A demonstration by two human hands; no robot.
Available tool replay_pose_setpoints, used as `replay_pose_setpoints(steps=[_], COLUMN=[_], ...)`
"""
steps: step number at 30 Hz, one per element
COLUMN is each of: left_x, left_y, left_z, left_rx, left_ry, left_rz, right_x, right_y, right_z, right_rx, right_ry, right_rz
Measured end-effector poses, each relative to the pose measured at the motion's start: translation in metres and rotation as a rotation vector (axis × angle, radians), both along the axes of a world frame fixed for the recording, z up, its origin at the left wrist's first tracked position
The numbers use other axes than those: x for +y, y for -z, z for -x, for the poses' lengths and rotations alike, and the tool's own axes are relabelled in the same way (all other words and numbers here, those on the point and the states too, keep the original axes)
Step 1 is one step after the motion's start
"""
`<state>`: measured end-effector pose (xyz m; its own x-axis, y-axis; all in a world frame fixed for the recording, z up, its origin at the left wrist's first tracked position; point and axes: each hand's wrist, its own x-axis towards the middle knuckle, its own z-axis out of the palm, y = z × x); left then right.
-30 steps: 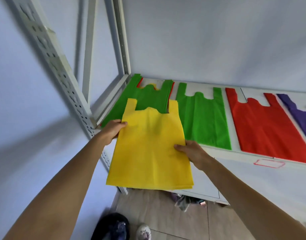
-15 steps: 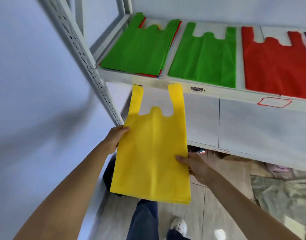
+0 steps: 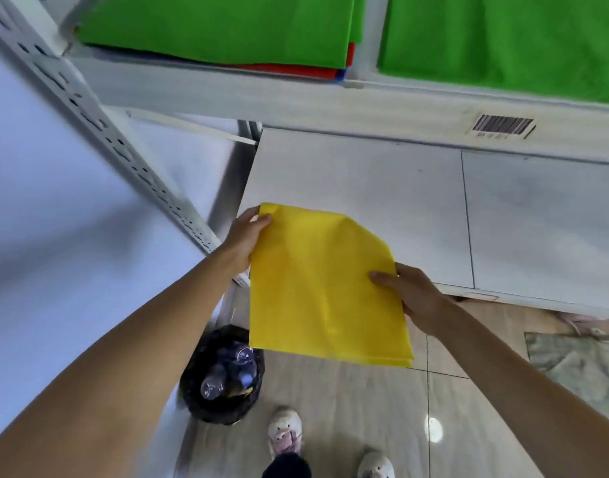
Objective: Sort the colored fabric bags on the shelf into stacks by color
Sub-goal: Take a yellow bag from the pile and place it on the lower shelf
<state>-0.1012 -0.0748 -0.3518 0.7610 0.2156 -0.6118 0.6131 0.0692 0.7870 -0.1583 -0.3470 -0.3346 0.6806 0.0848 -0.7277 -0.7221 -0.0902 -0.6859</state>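
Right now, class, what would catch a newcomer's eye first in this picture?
The yellow bag, held at centre by the left hand and right hand, above the lower shelf board. Next, two green bag stacks on the upper shelf, and a black bin of bottles on the floor.

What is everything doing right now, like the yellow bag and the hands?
yellow bag: held in the air below the upper shelf, top folded away.
left hand: grips the bag's left edge.
right hand: grips its right edge.
mixed stack: lying flat, green on top.
green bag: lying flat.
black bin: holds bottles.
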Motion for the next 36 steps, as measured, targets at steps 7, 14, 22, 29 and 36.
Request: replay_pose_setpoints(steps=[7,14,22,29,36], left_x=[0.027,0.04,0.053,0.061,0.044], left_y=[0.04,0.085,0.265,0.301,0.281], left_z=[-0.171,-0.24,-0.216,-0.227,-0.24], left_rx=[-0.271,-0.36,-0.17,-0.192,-0.236], left_ry=[-0.016,0.156,0.366,0.23,0.173], left_rz=[0.075,-0.188,-0.436,-0.489,-0.719], right_x=[0.029,0.033,0.043,0.044,0.046], right_y=[0.032,0.123,0.28,0.311,0.305], right_z=[-0.158,-0.227,-0.203,-0.217,-0.223], right_rx=[-0.369,-0.456,-0.168,-0.204,-0.166], right_ry=[0.097,0.212,0.125,0.137,0.101], right_rz=[0.025,0.08,0.184,0.322,0.368])
